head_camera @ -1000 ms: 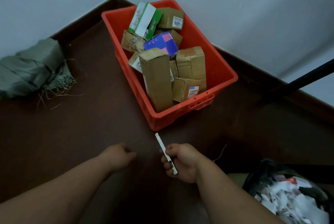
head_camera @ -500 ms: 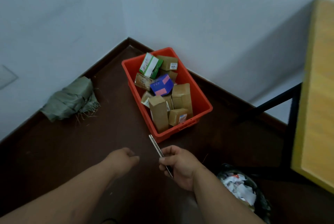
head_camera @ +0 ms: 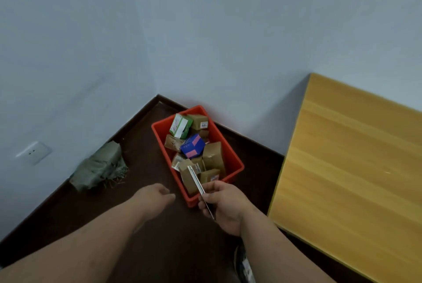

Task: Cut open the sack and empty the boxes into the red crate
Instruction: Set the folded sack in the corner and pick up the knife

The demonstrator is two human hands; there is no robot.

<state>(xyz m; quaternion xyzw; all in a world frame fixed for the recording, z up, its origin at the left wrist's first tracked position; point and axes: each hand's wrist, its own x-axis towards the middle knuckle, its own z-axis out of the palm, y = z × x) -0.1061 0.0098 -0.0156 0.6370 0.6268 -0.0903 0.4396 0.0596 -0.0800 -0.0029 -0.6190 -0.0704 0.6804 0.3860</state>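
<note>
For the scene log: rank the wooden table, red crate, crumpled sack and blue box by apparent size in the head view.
1. Wooden table, cropped by the frame and nearer the camera.
2. Red crate.
3. Crumpled sack, smaller than the crate.
4. Blue box, clearly smallest.

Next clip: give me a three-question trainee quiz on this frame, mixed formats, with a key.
1. True or false: the red crate stands in the corner of the room and holds boxes.
2. Which hand holds the cutter? A) left hand B) right hand C) neither
3. Fill in: the grey-green sack lies crumpled on the floor against the ____.

Key: 1 true; 2 B; 3 wall.
</note>
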